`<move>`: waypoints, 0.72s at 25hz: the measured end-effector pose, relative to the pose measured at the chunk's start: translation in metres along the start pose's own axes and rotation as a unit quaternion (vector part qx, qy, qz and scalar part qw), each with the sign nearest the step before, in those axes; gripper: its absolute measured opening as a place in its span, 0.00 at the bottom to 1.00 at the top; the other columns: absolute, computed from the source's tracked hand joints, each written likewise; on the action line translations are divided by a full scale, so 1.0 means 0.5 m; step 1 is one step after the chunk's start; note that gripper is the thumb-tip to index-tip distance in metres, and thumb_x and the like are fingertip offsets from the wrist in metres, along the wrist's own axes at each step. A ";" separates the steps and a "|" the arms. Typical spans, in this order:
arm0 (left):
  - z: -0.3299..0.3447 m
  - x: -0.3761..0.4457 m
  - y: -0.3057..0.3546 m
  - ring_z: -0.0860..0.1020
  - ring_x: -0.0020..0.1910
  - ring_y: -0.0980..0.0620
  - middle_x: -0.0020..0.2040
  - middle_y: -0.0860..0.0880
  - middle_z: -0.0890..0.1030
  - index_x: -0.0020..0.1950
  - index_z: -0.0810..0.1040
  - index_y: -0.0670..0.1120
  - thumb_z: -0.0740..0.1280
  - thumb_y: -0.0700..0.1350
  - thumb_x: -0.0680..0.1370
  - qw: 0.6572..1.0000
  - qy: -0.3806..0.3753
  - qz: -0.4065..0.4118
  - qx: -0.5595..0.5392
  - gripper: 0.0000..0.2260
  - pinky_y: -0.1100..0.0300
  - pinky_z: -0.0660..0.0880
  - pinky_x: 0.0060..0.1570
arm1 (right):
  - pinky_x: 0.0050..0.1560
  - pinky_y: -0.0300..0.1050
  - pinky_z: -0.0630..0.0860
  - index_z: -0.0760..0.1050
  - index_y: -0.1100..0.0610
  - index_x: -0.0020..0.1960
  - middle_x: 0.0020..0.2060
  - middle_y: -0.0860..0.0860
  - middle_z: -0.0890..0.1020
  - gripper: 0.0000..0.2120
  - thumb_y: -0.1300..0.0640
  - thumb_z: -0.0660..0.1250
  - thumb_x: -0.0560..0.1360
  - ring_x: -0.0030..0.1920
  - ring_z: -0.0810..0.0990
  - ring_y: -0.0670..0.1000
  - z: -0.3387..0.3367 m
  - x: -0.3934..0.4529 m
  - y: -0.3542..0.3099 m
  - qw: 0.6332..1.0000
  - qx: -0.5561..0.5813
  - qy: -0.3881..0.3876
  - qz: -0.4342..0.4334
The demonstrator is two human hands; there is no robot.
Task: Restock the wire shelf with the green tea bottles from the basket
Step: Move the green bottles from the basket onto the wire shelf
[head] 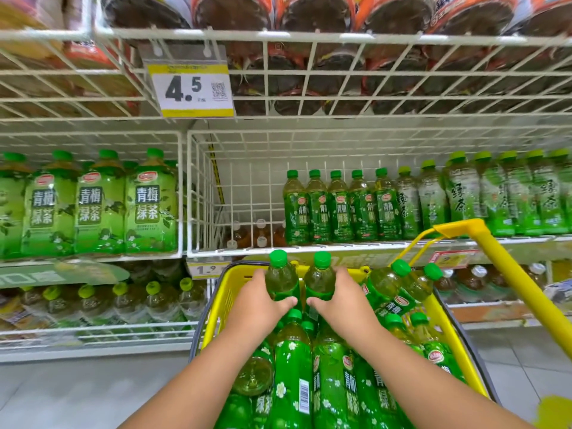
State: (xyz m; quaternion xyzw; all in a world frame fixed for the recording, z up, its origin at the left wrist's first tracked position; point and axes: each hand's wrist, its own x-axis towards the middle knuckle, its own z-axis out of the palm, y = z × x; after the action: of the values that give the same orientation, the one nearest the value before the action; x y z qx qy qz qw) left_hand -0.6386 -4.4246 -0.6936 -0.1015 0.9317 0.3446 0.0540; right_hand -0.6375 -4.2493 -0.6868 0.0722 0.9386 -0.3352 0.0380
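We had a bottle in each hand: the left hand (258, 300) was wrapped round one green tea bottle (281, 275) and the right hand (342, 297) round a second green tea bottle (320, 275), the two held upright and side by side, thumbs nearly meeting between them. Both bottles stood just above the yellow basket (445, 329), which was heaped with more of the same lying on their sides. We judged the step to be the lift-out — bottles gripped, not yet carried to the shelf. On the wire shelf (247, 249) a row of five matching bottles (340, 209) stood at the back, with a bare stretch of wire to their left beside the wire divider (201, 193). The next move would call for raising both bottles over the shelf's front lip and setting them upright in that gap — labels forward, and without knocking the standing row.
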 end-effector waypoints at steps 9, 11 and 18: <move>-0.027 -0.026 0.013 0.75 0.34 0.71 0.40 0.63 0.78 0.56 0.70 0.58 0.78 0.51 0.70 0.995 0.026 0.040 -0.091 0.22 0.75 0.69 0.28 | 0.51 0.37 0.73 0.66 0.53 0.72 0.61 0.47 0.79 0.36 0.49 0.78 0.70 0.54 0.76 0.46 -0.027 -0.023 -0.026 0.998 0.060 0.014 -0.030; -0.045 -0.034 0.025 0.76 0.34 0.70 0.41 0.63 0.79 0.56 0.69 0.58 0.78 0.53 0.70 0.992 0.038 0.054 -0.107 0.22 0.74 0.69 0.28 | 0.47 0.32 0.70 0.66 0.53 0.72 0.59 0.44 0.78 0.35 0.50 0.78 0.70 0.50 0.73 0.43 -0.043 -0.027 -0.039 0.996 0.076 0.022 -0.039; -0.144 0.001 0.072 0.79 0.46 0.64 0.51 0.59 0.81 0.64 0.75 0.56 0.75 0.61 0.68 0.979 0.097 0.114 -0.138 0.27 0.72 0.72 0.39 | 0.47 0.36 0.70 0.64 0.50 0.74 0.55 0.44 0.76 0.43 0.41 0.79 0.66 0.55 0.76 0.47 -0.134 0.012 -0.117 0.991 0.103 0.053 -0.070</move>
State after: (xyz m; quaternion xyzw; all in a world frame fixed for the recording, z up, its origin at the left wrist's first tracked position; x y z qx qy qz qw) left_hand -0.6495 -4.4452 -0.6164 -0.0337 0.8813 0.4624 -0.0910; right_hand -0.6543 -4.2511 -0.5993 0.0271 0.9026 -0.4274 -0.0427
